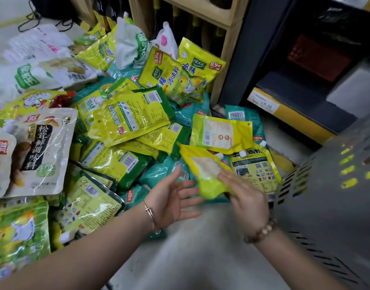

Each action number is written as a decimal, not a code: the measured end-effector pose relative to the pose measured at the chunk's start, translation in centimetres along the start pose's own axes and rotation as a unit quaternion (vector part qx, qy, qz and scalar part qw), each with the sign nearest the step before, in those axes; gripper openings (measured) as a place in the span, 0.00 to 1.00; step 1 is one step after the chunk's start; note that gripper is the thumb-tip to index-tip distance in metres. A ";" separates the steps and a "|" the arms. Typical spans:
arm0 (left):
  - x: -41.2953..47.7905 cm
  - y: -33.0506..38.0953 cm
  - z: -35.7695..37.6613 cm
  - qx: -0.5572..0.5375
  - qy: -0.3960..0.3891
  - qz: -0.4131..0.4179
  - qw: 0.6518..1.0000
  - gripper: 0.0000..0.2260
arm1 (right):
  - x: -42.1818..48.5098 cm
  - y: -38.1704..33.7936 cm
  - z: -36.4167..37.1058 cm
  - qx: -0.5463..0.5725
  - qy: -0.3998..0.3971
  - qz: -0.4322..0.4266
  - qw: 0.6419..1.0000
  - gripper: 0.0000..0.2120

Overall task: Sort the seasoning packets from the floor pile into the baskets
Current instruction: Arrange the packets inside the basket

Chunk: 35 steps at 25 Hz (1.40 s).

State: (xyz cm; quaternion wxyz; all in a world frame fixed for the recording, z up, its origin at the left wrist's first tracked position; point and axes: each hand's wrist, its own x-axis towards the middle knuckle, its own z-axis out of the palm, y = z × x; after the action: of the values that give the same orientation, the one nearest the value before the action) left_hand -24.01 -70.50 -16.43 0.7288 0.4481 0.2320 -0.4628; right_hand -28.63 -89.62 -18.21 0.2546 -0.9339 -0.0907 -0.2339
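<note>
Right hand (247, 195) is sitting lower centre-right, fingers lying fairly straight across the lower right corner of a yellow packet (207, 172). The thumb is hiding under the film and the frame is smearing with motion, so I cannot tell whether it is pinching the packet or just resting on it. Left hand (174, 198) is hovering just left of the packet, palm turned toward it, fingers spread and holding nothing, not touching it as far as I can see. Packet is tilting from upper left to lower right at the near right edge of the floor pile (125, 122), overlapping another yellow packet and a teal one beneath. Handling call: it is looking like a light, soft film pouch of loose powder or granules, glossy so likely slippery, and floppy, with the contents probably slumping to the low end. Best hold is probably a pinch on the flat sealed edge or a corner, or a palm under the belly; it is not looking fragile. Grey perforated basket (330, 206) is standing immediately right of the right hand, yellow showing through its slots, so the carry is looking short. Pile is spreading up and left across the floor (200, 252) toward a wooden shelf unit (228, 49) at top centre.
</note>
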 end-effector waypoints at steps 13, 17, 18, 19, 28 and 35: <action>-1.1 -0.4 -3.9 -0.085 0.150 0.090 0.981 0.05 | 2.0 2.8 4.0 0.282 -0.028 0.510 0.812 0.09; -1.2 -1.0 -4.6 -0.082 0.174 0.084 0.978 0.06 | 3.8 5.3 7.7 0.159 -0.183 0.572 0.783 0.18; -1.1 -1.2 -4.7 -0.079 0.178 0.087 0.977 0.07 | 4.0 5.6 8.0 0.128 -0.186 0.580 0.783 0.24; -0.9 -1.4 -4.8 -0.075 0.182 0.088 0.977 0.08 | 4.1 5.9 8.1 0.103 -0.187 0.585 0.782 0.27; -0.7 -1.9 -5.6 -0.043 0.176 0.077 0.981 0.13 | 4.5 5.5 9.0 0.186 -0.170 0.625 0.739 0.30; -2.6 0.3 -6.2 0.005 0.155 0.162 0.975 0.21 | 5.0 1.0 4.2 0.257 -0.096 0.504 0.819 0.03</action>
State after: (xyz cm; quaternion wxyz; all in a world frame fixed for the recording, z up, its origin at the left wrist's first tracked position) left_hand -24.50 -63.85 -17.37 0.7469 0.5499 0.2637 -0.2648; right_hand -22.30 -88.06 -19.42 0.5580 -0.7675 0.3116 0.0500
